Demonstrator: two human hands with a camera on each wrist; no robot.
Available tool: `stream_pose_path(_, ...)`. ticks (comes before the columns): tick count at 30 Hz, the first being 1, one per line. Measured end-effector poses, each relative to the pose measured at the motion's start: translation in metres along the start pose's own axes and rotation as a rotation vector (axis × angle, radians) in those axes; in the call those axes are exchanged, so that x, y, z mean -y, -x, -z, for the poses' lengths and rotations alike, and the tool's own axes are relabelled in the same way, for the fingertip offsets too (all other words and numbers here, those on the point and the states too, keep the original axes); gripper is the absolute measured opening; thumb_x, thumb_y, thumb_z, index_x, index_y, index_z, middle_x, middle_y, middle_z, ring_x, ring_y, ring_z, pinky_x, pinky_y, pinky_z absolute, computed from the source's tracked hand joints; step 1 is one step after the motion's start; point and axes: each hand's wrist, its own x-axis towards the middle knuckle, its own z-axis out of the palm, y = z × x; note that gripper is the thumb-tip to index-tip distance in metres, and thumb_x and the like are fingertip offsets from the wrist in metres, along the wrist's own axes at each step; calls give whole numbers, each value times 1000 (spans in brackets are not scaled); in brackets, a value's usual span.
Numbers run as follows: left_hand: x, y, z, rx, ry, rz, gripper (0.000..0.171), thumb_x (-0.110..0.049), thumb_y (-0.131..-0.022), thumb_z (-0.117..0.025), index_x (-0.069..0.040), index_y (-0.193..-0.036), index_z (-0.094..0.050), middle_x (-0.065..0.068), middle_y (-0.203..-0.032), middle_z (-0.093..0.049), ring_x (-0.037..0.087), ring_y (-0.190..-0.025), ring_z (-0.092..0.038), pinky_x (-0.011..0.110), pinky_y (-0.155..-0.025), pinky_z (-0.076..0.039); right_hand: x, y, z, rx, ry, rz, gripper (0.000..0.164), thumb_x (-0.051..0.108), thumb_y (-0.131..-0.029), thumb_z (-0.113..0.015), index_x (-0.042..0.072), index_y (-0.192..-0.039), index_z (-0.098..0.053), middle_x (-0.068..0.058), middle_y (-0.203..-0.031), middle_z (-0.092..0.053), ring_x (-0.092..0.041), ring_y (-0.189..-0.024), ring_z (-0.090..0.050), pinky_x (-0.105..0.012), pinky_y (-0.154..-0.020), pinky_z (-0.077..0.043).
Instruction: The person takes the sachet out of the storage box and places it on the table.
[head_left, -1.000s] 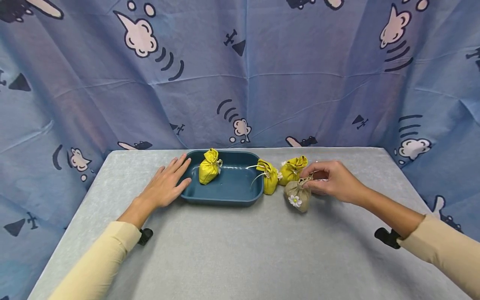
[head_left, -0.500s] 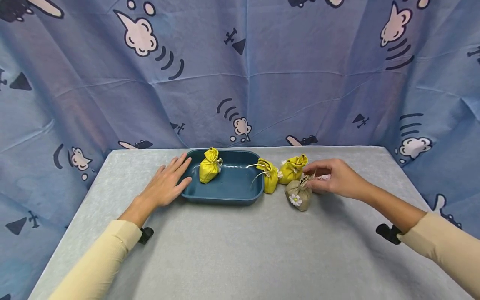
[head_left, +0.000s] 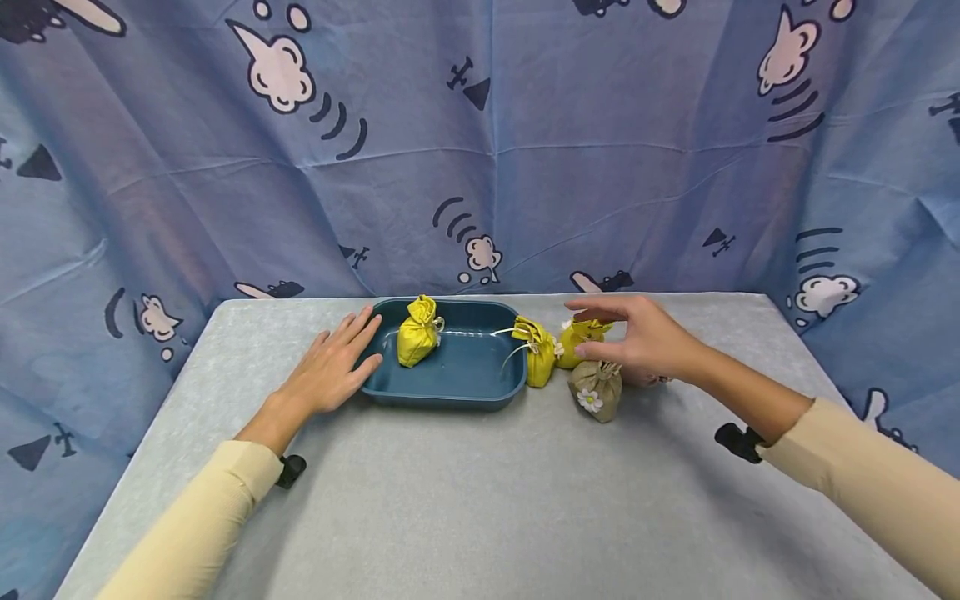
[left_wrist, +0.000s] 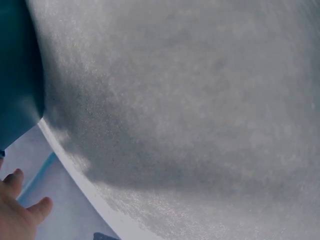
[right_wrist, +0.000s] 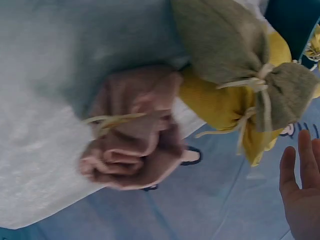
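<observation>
My left hand (head_left: 326, 365) touches the left rim of a dark teal tray (head_left: 442, 402) with its fingers spread straight. In the tray's left part stands a yellow drawstring pouch (head_left: 417, 340). My right hand (head_left: 654, 335) is held over the pouches right of the tray, thumb and fingers apart, with nothing between them. Below its thumb sits a beige drawstring pouch (head_left: 597, 390) with a white daisy. Behind that, a yellow pouch (head_left: 573, 340) is partly hidden by the fingers. A pink pouch (right_wrist: 135, 125) shows in the right wrist view, mostly hidden by my hand in the head view.
Another yellow pouch (head_left: 540, 360) leans at the tray's right end, its strings over the rim. A grey cloth (head_left: 450, 492) covers the table. Blue patterned curtain (head_left: 600, 192) hangs behind the table and at both sides.
My right hand has let go of the beige pouch's neck, lifted slightly and moved left, its fingers spreading. The beige pouch stays on the table. My left hand has not moved.
</observation>
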Motion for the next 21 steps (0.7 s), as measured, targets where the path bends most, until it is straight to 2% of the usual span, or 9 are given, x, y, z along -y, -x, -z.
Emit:
stream_pose_path(5, 0, 0, 0, -2, 3, 1, 66, -40, -106, -44, -10, -160, -21, 10, -166, -12, 38, -150, -15, 69, -111, -19, 12, -14, -7, 17, -56, -17, 61, 20, -86, -80, 9, -142, -56, -11, -135, -62, -32, -119, -62, -58, -101, -45)
stream_pose_path(9, 0, 0, 0, -2, 5, 2, 66, -40, -106, -44, -11, -160, -21, 11, -166, -12, 39, -150, -15, 69, -111, -18, 18, -25, -15, 31, -84, -27, 65, 23, -86, -80, 9, -143, -54, -11, -143, -55, -30, -123, -60, -55, -102, -45)
stream_pose_path(14, 0, 0, 0, -2, 10, 3, 66, -40, -106, -44, -11, -160, -20, 11, -166, -12, 39, -150, -15, 69, -112, -18, 27, -40, -26, 52, -131, -3, 68, 21, -85, -82, 6, -145, -52, -10, -146, -53, -28, -124, -60, -50, -101, -47)
stream_pose_path(21, 1, 0, 0, -1, 7, 6, 66, -41, -106, -43, -12, -161, -19, 9, -167, -11, 38, -150, -14, 69, -112, -18, 40, -57, -43, 82, -198, -10, 69, 18, -86, -81, 4, -145, -50, -14, -147, -51, -31, -125, -58, -52, -101, -47)
